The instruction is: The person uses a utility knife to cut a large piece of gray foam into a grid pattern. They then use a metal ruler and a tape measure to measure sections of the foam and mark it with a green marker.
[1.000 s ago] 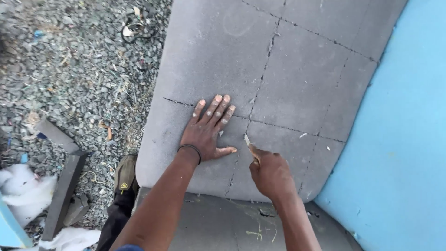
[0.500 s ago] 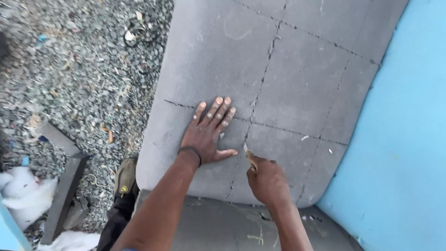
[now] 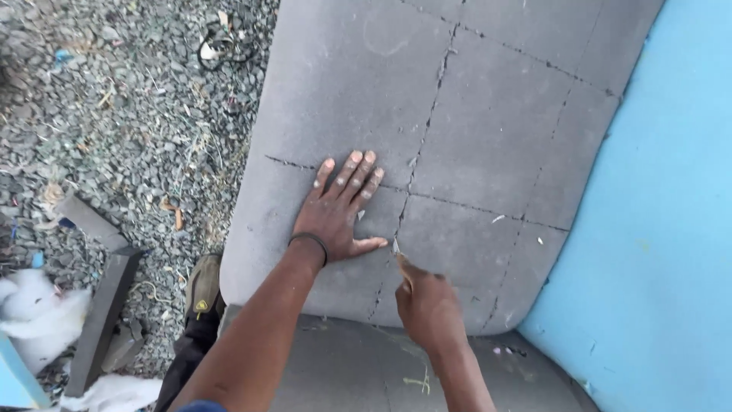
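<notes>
Pressing flat, open left hand (image 3: 335, 210) pins grey foam sheet (image 3: 427, 122); right hand (image 3: 427, 305) grips blade (image 3: 396, 247) just beside.

The grey foam slab (image 3: 427, 114) looks matt and slightly grainy, scored by rough, crumbly cut lines. To its right, the blue foam sheet (image 3: 663, 252) is smoother, matt too. The ground (image 3: 114, 114) on the left is coarse grey gravel. Near left lie fluffy white stuffing (image 3: 38, 313) and dull dark strips (image 3: 103, 313).
</notes>
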